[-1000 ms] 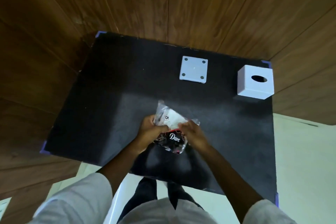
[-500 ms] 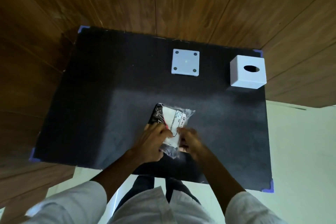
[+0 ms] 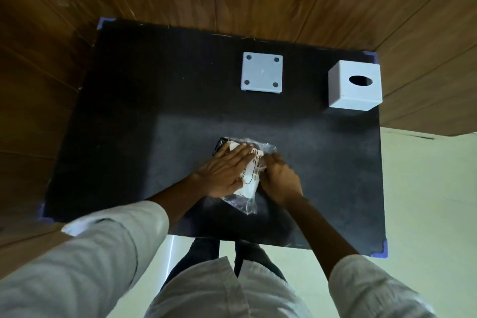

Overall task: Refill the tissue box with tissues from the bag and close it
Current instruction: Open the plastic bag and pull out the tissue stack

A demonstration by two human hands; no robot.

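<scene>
2 hands work the tissue bag (image 3: 249, 175), which lies flat near the front middle of the black mat (image 3: 154, 111). The left hand (image 3: 224, 170) presses it down, palm flat and fingers spread, gripping nothing. The right hand (image 3: 280, 178) is curled at the bag's right edge, apparently pinching the plastic. Opening looks best done by pinning firmly while tearing only the film, sparing the tissues. Well apart at the far right stands the tissue box (image 3: 355, 90), its base plate (image 3: 262, 72) lying separately.
</scene>
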